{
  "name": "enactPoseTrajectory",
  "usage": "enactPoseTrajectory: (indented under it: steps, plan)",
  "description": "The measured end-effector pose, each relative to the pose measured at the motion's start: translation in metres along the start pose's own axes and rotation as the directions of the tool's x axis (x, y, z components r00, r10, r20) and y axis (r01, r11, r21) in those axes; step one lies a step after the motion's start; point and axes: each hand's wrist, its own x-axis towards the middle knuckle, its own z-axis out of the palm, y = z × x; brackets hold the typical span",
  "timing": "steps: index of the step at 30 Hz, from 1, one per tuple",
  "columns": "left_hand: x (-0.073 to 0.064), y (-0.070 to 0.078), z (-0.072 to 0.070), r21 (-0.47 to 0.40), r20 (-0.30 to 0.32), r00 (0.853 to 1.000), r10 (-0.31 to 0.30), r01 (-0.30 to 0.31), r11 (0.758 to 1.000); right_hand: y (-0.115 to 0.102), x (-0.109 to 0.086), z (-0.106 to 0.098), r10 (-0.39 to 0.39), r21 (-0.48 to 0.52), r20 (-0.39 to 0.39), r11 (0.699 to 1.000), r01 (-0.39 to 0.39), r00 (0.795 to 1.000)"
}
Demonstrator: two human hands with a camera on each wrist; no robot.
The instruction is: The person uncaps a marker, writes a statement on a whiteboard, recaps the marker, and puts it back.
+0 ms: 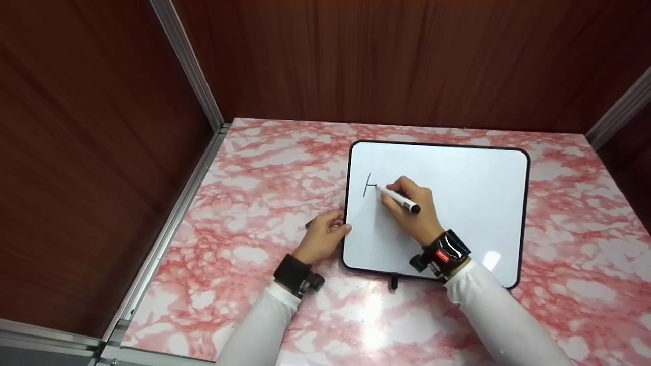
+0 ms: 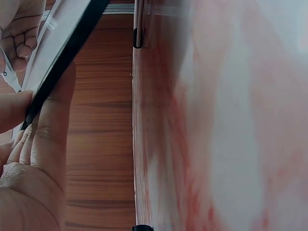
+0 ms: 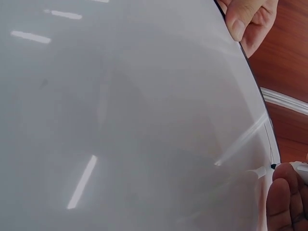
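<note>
A whiteboard with a black frame is on the pink-and-white marbled table. My right hand grips a white marker with a black end, its tip touching the board. Thin black strokes, a slanted upright with a short crossbar, meet that tip. At the board's left edge, my left hand pinches the frame, thumb on the white face and fingers behind, as the left wrist view shows. In the right wrist view the marker is cut off by the picture's edge.
A small dark piece pokes out beside the left hand; its kind is unclear. A black tab juts from the board's near edge. Brown wood-grain panels stand behind and beside the table, with metal rails at the corners.
</note>
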Motion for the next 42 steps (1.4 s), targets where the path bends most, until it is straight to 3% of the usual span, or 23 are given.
enactPoseTrajectory:
  steps: [16, 28, 42]
  plan:
    - [0.000, -0.006, 0.000, -0.008, -0.003, 1.000, 0.027, -0.027, 1.000, 0.002, 0.001, -0.002, -0.043, -0.036, -0.004, 0.998, 0.042, 0.999]
    - [0.000, -0.006, 0.000, 0.027, -0.019, 1.000, 0.020, -0.019, 0.999, 0.002, 0.010, -0.005, -0.003, -0.033, -0.046, 0.999, 0.001, 0.999]
    - [0.001, -0.005, 0.000, 0.020, -0.015, 0.999, 0.033, -0.032, 0.999, 0.003, 0.012, -0.006, -0.020, -0.043, -0.012, 0.999, 0.019, 1.000]
